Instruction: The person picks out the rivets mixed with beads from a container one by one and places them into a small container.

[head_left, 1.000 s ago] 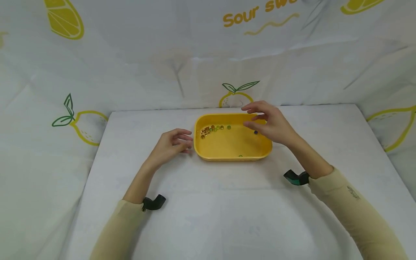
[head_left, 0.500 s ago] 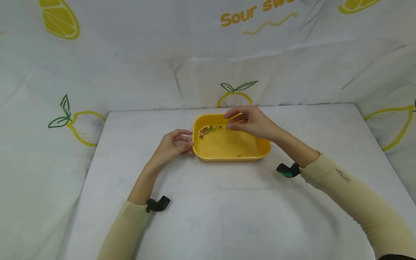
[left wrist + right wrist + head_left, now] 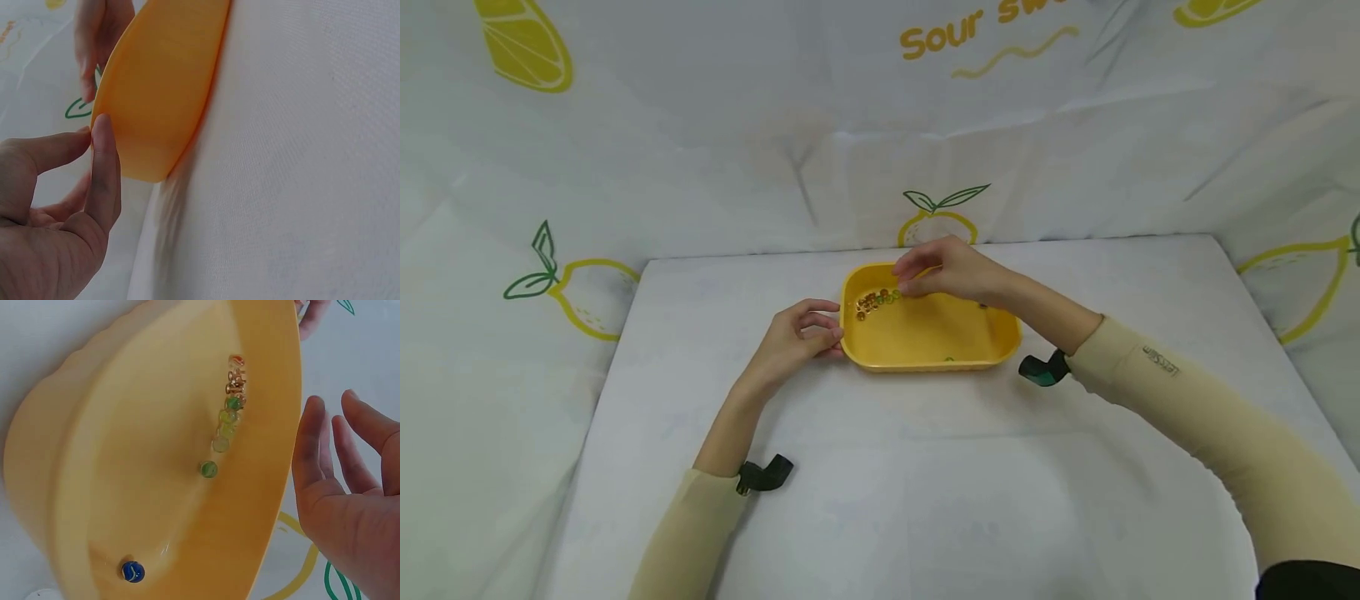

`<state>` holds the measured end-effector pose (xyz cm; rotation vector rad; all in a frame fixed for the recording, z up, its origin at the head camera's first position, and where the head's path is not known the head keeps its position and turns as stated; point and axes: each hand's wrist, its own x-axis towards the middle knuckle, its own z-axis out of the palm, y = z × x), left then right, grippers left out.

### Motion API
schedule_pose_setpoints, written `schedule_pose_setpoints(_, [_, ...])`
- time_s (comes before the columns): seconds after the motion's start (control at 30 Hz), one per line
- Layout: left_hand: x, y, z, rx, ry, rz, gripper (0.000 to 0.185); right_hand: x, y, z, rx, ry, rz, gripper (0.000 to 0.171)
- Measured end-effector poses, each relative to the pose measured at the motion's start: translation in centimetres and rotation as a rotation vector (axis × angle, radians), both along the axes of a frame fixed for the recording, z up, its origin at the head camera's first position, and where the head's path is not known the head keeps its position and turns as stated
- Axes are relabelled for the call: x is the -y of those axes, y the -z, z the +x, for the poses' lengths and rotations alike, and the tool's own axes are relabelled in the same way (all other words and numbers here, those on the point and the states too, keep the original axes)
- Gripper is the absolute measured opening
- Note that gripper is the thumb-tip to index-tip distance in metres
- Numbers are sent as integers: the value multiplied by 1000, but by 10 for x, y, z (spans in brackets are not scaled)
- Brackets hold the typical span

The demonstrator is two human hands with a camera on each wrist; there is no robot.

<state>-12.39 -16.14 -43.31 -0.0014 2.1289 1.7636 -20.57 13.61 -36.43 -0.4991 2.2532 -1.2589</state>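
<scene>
A yellow tray stands on the white table with several glass marbles inside. Amber and green marbles cluster at its left back side. One blue marble lies apart, and a green marble sits just off the row. My left hand pinches the tray's left rim between thumb and fingers, as the left wrist view shows. Over the tray's back rim hovers my right hand, its fingers loosely bent with a gap to the thumb. Nothing shows between them in the right wrist view.
The white tabletop spreads in front of and beside the tray. Behind it hangs a white cloth with lemon prints. Dark wrist-camera mounts stick out at both cuffs.
My right hand has moved left across the tray from its right side to near the marble cluster. My left hand has closed in on the left rim and now pinches it.
</scene>
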Motion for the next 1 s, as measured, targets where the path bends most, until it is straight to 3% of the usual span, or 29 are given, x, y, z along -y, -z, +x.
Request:
schedule_pose_setpoints(0.13, [0, 0, 0, 1, 1, -4, 44, 5, 1, -4, 118, 15, -36, 35])
schedule_pose_setpoints(0.27, [1, 1, 0, -2, 6, 12, 44, 11, 2, -8, 179, 9, -29, 34])
schedule_pose_setpoints(1.0, [0, 0, 2, -8, 13, 55, 45, 41, 16, -27, 255, -66, 102, 29])
